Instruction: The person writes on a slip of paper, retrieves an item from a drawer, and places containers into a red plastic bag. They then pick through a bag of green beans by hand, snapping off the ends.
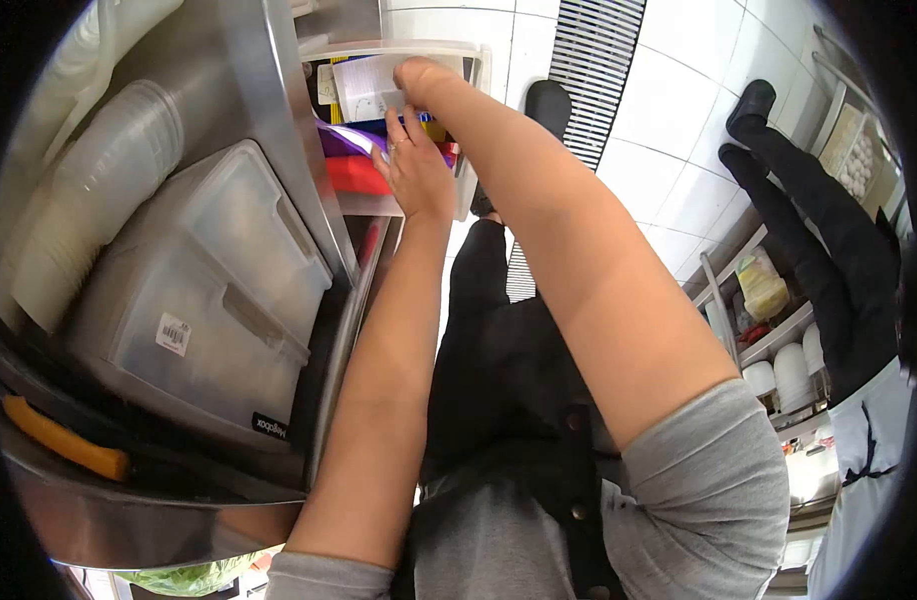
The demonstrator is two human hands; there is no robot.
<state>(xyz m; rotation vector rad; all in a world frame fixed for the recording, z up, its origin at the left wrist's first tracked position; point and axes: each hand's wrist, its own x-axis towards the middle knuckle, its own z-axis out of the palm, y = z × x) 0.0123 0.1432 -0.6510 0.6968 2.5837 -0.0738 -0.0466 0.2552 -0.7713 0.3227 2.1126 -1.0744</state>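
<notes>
A white plastic bin (479, 75) stands low beside the steel counter, holding coloured packets. My right hand (416, 82) reaches into it at the edge of a white printed paper or packet (364, 88); its fingers are mostly hidden. Below it my left hand (414, 165) has its fingers spread over the packets, a ring on one finger, touching or just above them. A purple packet (354, 140) with a white edge and a red packet (357, 175) lie to the left of that hand.
Clear lidded boxes (209, 290) and stacked plastic cups (129, 160) fill the shelf at left. An orange handle (67, 438) lies lower left. A floor grate (601, 60) crosses the tiles. Another person (819, 210) stands at right, beside shelves (769, 300) holding containers.
</notes>
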